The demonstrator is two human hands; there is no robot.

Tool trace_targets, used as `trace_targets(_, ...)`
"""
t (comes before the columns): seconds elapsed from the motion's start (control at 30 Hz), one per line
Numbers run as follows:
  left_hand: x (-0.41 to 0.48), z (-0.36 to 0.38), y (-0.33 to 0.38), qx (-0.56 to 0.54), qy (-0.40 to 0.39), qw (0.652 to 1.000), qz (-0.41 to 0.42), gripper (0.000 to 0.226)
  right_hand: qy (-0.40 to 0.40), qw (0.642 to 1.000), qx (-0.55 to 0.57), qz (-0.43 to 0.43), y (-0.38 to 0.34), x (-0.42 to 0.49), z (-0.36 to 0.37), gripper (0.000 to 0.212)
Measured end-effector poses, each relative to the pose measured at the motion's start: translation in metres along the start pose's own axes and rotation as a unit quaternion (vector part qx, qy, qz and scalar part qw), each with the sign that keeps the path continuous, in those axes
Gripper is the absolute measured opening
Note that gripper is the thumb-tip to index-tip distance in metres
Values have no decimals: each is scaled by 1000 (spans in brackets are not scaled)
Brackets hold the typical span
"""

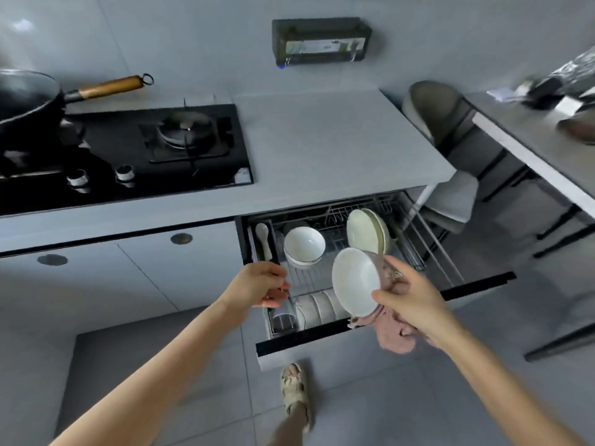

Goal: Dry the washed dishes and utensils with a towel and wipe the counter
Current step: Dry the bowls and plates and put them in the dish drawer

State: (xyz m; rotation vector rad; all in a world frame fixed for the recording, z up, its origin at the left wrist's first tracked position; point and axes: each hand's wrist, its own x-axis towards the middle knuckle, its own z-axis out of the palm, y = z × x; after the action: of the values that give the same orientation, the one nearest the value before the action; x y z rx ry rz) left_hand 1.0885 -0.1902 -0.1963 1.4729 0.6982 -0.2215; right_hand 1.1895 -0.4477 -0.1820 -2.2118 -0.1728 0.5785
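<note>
My right hand holds a white bowl on edge above the open dish drawer, with a pink towel bunched under the same hand. My left hand grips the rim of a clear glass that stands in the drawer's front left corner. Inside the drawer's wire rack sit a stack of white bowls, upright pale plates, a row of small white dishes and a white spoon in a side tray.
Above the drawer lies the grey counter, with a black gas hob and a dark wok to the left. A grey chair and a table stand on the right. My sandalled foot is on the floor below the drawer.
</note>
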Motion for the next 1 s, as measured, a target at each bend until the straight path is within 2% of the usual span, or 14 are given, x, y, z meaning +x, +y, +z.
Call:
trace_targets(0.1,55,18,8,1,18,999,-31,16,22,993,-115,-6,11,56,-12,75)
trace_targets(0.23,110,40,16,5,51,996,-75,17,-4,966,-254,-46,23,125,-3,70)
trace_targets(0.43,150,61,19,-7,84,988,-128,17,-122,914,-385,-34,64,202,35,76)
trace_targets(0.63,160,62,15,-51,183,968,-163,21,-188,872,-450,-39,96,255,63,70)
trace_targets(1.0,150,85,-24,-135,311,912,-232,19,-238,829,-506,-12,126,282,119,60)
